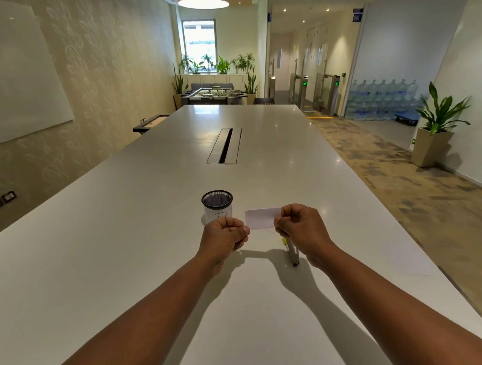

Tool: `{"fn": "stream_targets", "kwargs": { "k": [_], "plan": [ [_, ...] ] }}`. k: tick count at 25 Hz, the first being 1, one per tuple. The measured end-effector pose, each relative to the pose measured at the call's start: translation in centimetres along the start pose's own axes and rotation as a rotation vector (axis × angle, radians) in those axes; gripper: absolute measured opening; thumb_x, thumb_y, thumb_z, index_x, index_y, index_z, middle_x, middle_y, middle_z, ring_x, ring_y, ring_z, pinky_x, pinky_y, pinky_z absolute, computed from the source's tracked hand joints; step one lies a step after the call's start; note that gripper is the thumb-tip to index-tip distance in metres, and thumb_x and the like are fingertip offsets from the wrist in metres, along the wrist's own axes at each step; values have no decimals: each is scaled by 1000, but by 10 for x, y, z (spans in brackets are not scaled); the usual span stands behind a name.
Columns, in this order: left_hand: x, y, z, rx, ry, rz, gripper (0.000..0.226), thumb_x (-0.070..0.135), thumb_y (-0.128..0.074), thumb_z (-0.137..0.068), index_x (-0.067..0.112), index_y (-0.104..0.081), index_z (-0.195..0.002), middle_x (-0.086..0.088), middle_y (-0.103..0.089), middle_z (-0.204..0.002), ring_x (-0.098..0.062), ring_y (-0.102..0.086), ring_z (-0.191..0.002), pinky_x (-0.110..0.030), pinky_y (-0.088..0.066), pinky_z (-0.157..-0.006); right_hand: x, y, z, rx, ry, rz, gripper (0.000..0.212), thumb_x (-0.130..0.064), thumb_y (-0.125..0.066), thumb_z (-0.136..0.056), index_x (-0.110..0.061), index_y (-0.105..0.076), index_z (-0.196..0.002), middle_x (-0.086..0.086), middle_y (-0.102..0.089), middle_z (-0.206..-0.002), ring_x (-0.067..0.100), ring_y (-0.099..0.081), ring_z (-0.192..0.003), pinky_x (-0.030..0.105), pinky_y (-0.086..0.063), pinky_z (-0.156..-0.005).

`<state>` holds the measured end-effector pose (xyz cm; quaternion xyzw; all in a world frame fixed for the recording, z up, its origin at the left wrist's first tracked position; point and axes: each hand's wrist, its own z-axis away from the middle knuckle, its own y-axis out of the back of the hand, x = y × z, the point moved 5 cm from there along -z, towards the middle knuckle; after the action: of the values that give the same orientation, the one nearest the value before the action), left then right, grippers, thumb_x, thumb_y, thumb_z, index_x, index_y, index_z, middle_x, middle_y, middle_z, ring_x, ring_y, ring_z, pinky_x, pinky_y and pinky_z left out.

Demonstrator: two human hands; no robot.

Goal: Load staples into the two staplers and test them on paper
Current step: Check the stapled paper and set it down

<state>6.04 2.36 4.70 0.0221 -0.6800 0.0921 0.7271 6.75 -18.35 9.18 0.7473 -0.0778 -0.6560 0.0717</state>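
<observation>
A small white slip of paper (pixel 261 218) is held up above the white table (pixel 124 247), pinched at both ends. My left hand (pixel 223 236) grips its left end and my right hand (pixel 301 228) grips its right end. Under my right hand, one stapler (pixel 291 251) with a yellow tip and a grey metal body lies on the table, partly hidden by the hand. A second stapler is not visible. A sheet of white paper (pixel 407 256) lies flat near the table's right edge.
A black mesh cup (pixel 217 205) with a white label stands just beyond my left hand. A cable slot (pixel 225 145) is set in the table's middle. The table's right edge borders a carpeted walkway with a potted plant (pixel 436 131).
</observation>
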Motion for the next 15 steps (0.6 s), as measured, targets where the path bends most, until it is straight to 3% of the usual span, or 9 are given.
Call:
{"fn": "stream_targets", "kwargs": {
  "k": [3,8,11,15],
  "plan": [
    [-18,23,-8,113,18,-92,12,1,-76,-86,9,-68,-86,-2,-72,-69,-16,-65,-64,-25,-56,-64,6,1,-7,51,-4,45,22,-1,-62,-92,-19,-74,-86,6,-74,-77,20,-66,-70,36,-54,-69],
    [-42,76,-16,347,-37,-606,12,12,-69,-84,20,-69,-76,6,-71,-74,-12,-65,-70,-22,-46,-60,-2,-4,-27,70,55,161,23,-3,-64,-90,-22,-77,-95,-1,-77,-89,22,-72,-84,36,-58,-76],
    [-48,98,-25,315,-181,-884,13,13,-65,-88,20,-70,-77,5,-64,-78,-18,-60,-75,-28,-43,-65,-18,-14,-45,106,134,247,17,-8,-68,-90,-23,-74,-95,-6,-76,-87,13,-71,-84,33,-59,-78],
    [-52,108,-40,286,-291,-966,14,15,-63,-90,19,-70,-79,7,-57,-78,-18,-56,-77,-29,-42,-66,-40,-44,-68,84,297,370,21,-8,-66,-88,-27,-74,-86,-12,-73,-74,9,-67,-65,30,-56,-65]
  ]
}}
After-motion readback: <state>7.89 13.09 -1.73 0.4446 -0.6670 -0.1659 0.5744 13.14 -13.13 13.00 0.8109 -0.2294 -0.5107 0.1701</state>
